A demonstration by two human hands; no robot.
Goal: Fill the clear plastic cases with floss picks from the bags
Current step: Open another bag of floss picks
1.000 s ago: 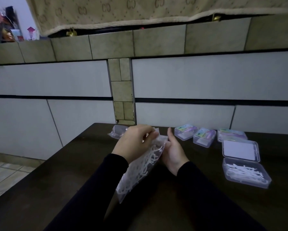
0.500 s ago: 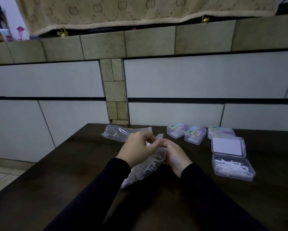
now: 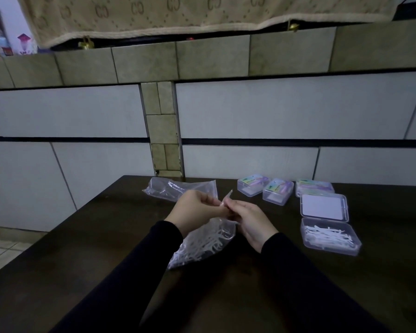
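A person in black sleeves works at a dark table point(image 3: 86, 236) below a tiled wall point(image 3: 274, 106). At the centre of the frame, the left hand point(image 3: 197, 210) and the right hand point(image 3: 248, 219) meet at the top edge of a clear plastic bag point(image 3: 202, 246) of white floss picks point(image 3: 209, 243), each with its fingers curled to pinch the bag's mouth. The bag hangs down and to the left from the two grips, its lower end resting on the table between the forearms.

To the right of the hands, at centre right of the frame and apart from them, an open clear case point(image 3: 329, 236) lies on the table, its tray part-filled with white picks and its lid point(image 3: 323, 207) folded back flat behind it. Beyond it, along the table's far edge, three closed cases with coloured labels point(image 3: 276, 191) stand in a row. Just behind the left hand, a second, crumpled clear bag point(image 3: 175, 188) lies by the wall. A patterned beige cloth point(image 3: 178, 13) hangs across the top of the frame.
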